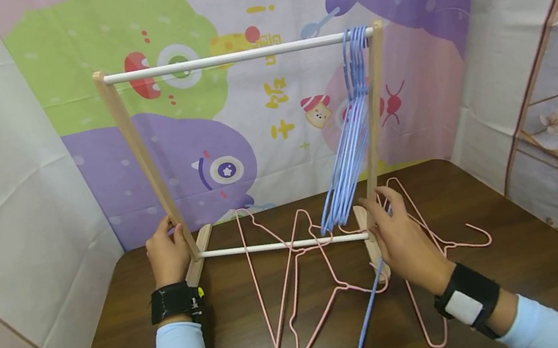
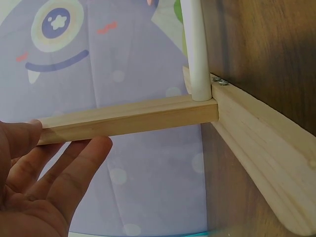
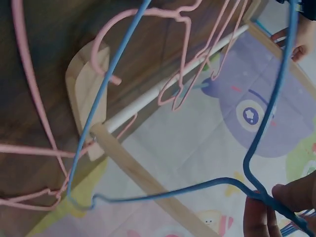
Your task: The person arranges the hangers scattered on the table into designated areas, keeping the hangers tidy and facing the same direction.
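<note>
1. Left hand [image 1: 168, 255]: I see it gripping the left post [image 2: 128, 116] of the wooden rack [image 1: 132, 130] low down, thumb on one side, fingers on the other
2. Right hand [image 1: 405, 245]: I find thumb and fingers pinching a blue hanger [image 3: 182, 191] where its arms meet at the neck, just beside the right post [image 1: 376, 116]; below this hand a blue length slants to the bottom of my head view
3. Rack stands upright on the brown table [image 1: 129, 301], white top bar [image 1: 233, 57] above, white lower bar [image 1: 279, 245] near the tabletop
4. I note a bunch of blue hangers [image 1: 344, 157] hooked on the top bar's right end, close by the right post
5. Several pink hangers [image 1: 328, 260] lie about the lower bar, another to the right of the rack
</note>
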